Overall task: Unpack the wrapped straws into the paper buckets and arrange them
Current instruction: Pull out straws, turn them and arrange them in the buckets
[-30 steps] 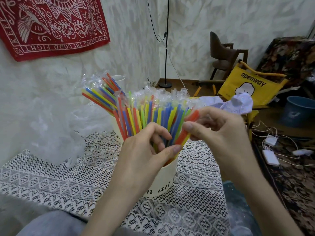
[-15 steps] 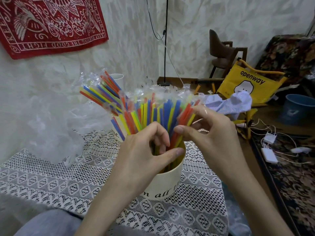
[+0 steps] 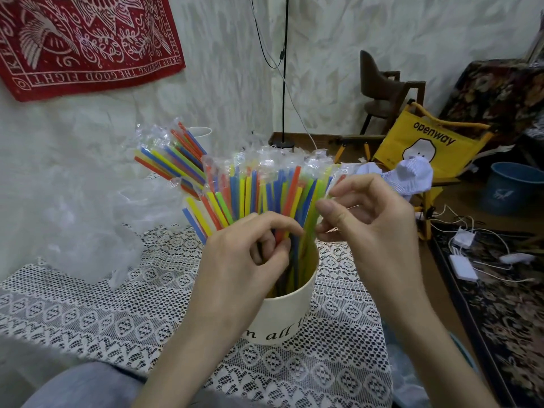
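Observation:
A cream paper bucket (image 3: pixel 290 315) with black lettering stands on the lace cloth, full of wrapped straws (image 3: pixel 259 187) in red, blue, yellow and green that stand upright. My left hand (image 3: pixel 250 254) reaches into the bundle from the front and pinches a few straws near the rim. My right hand (image 3: pixel 365 228) is at the bundle's right side, thumb and fingers pinching a green straw. Behind, a second bunch of wrapped straws (image 3: pixel 170 157) leans left out of another white bucket (image 3: pixel 203 132), mostly hidden.
The table wears a white lace cloth (image 3: pixel 103 316). Crumpled clear plastic (image 3: pixel 85 225) lies at the left by the wall. To the right are a yellow folding chair (image 3: pixel 424 142), a blue bin (image 3: pixel 512 189), cables and chargers (image 3: pixel 462 260) on a patterned rug.
The orange straw that my right hand held out to the right now stands in the bundle. The straws have gone more upright, and my right hand has shifted to a green one.

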